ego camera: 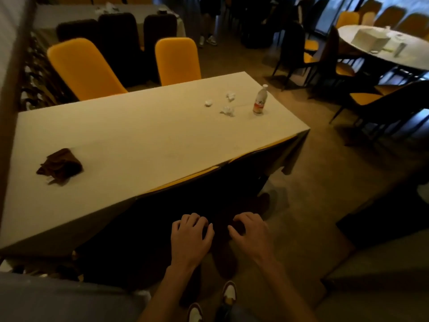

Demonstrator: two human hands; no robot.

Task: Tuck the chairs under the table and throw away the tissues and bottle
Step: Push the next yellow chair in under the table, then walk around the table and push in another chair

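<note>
On near chair back point(185, 205): both hands point(218, 233), fingers curled.

No text can be read here. The bottle point(260, 100) on the table point(139, 140) carries a label with a red band and some dark marks on it, but they are too small and blurred to make out as letters or a brand. Nothing else on the table shows any writing. On the round table point(383, 52) at the far right there is a white box point(369, 38), and no print can be made out on it.
</note>
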